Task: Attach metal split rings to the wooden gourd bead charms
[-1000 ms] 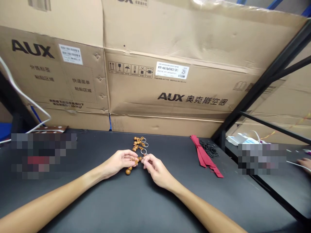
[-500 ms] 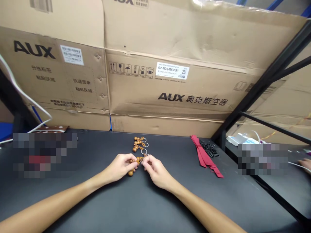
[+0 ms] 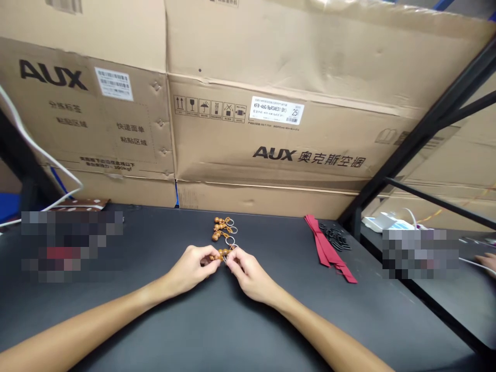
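Below the stacked cardboard boxes (image 3: 271, 129), at mid-table (image 3: 232, 320), the left hand (image 3: 191, 266) and right hand (image 3: 248, 271) each pinch their grip on one wooden gourd keychain (image 3: 220, 254), just in front of the spare keychains (image 3: 222, 230). If either pinch slips, it could drop and tangle among them.

A small brown wooden gourd keychain (image 3: 220, 253) with a metal ring, pinched between both hands.
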The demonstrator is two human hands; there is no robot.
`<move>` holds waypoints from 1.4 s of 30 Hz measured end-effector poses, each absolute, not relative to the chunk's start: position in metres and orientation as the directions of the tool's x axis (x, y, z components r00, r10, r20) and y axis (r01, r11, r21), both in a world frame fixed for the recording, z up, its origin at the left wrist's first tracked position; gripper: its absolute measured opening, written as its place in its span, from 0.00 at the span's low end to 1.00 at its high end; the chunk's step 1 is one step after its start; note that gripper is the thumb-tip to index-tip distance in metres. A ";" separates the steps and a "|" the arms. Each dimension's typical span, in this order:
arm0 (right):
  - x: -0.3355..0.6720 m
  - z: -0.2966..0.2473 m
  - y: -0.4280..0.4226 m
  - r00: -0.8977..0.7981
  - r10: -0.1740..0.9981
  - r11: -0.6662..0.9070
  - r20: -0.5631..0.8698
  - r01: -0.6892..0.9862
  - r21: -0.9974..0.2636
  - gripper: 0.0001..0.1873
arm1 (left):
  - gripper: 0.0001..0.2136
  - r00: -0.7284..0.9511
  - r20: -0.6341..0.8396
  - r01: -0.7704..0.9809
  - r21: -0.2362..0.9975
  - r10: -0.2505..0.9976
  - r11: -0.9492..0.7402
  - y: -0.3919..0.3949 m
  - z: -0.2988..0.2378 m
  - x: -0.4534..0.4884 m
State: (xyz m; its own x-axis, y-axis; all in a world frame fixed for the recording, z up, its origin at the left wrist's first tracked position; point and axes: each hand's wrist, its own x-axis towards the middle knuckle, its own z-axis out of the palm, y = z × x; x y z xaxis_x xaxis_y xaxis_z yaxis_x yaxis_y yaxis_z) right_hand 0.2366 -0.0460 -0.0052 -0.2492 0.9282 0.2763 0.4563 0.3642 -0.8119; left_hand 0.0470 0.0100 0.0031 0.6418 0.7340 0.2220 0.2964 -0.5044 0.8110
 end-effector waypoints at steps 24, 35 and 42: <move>0.235 -0.006 -0.045 -0.250 0.912 0.411 0.326 0.575 -0.707 0.13 | 0.08 0.687 0.332 0.294 0.687 0.647 -0.664 0.008 0.001 0.046; 0.246 -0.008 -0.044 -0.400 0.828 0.557 0.392 0.512 -0.654 0.06 | 0.07 0.671 0.124 0.229 0.903 0.731 -0.363 0.011 0.004 0.046; 0.244 -0.006 -0.046 -0.391 0.832 0.555 0.394 0.564 -0.611 0.11 | 0.07 0.685 0.178 0.215 0.878 0.707 -0.429 0.011 0.004 0.045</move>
State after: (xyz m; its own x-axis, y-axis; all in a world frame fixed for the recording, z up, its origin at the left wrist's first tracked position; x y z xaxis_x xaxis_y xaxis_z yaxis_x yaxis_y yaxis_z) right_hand 0.2442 -0.0456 -0.0056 -0.3912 0.8316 0.3942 0.5642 0.5551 -0.6111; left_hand 0.0453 0.0108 0.0038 0.6847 0.7069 0.1777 0.2148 -0.4286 0.8776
